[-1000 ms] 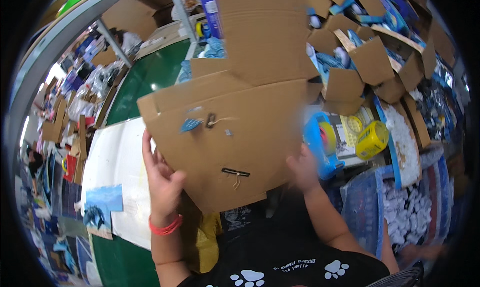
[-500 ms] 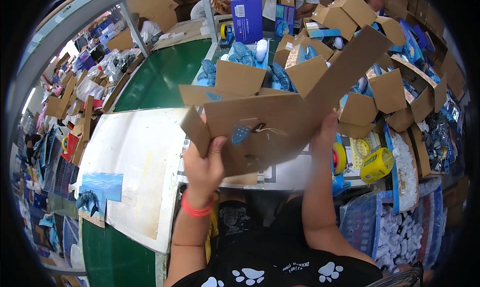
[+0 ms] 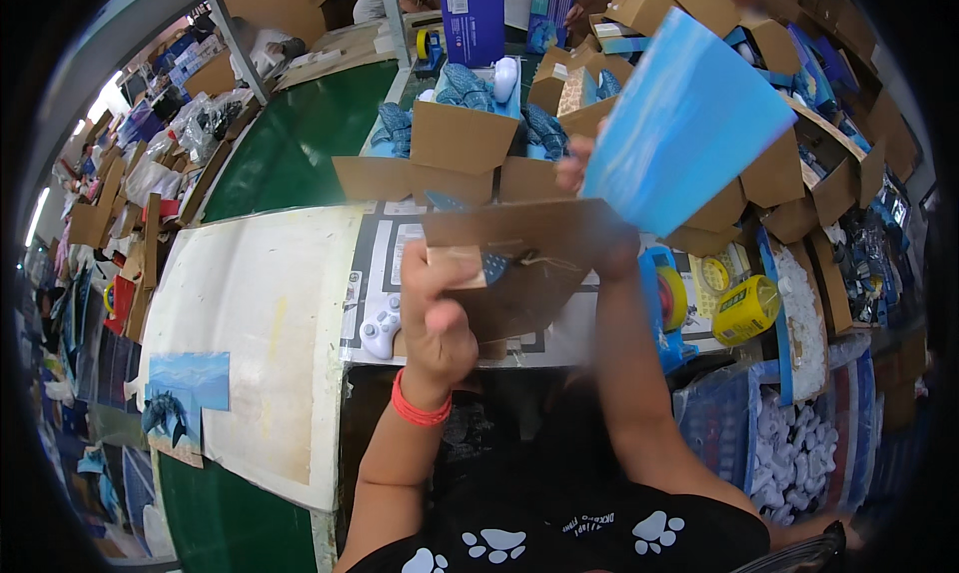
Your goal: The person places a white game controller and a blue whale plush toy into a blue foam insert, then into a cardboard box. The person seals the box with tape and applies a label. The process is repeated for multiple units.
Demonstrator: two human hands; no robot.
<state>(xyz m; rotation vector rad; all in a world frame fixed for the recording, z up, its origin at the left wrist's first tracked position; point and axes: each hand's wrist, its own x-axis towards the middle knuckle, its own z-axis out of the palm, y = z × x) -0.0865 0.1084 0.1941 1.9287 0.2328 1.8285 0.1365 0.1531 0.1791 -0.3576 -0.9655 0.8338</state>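
A folded cardboard insert (image 3: 544, 308) is held up over the table between my hands. Its brown side carries a blue dotted piece and a loose tie string near the middle. My left hand (image 3: 440, 318) is closed on its left end, beside a small folded flap. My right hand (image 3: 614, 248), blurred, is at the right side, partly hidden by the cardboard; fingers showing above the upper edge appear to be its own. A blue printed panel (image 3: 689, 123) of the insert stands up at the right. Left of the insert, a white game controller (image 3: 381, 328) lies on the table.
Open cartons (image 3: 465, 138) with blue scaly toys stand behind. A tape dispenser (image 3: 669, 298) and yellow container (image 3: 746, 310) are at right, above a crate of white controllers (image 3: 794, 463). A printed card with a blue toy (image 3: 200, 378) lies on the white board (image 3: 260, 313).
The insert's right panel has turned to show its blue printed side. My left hand has shifted on the left end, and its flap has folded in. The white controller has come into view.
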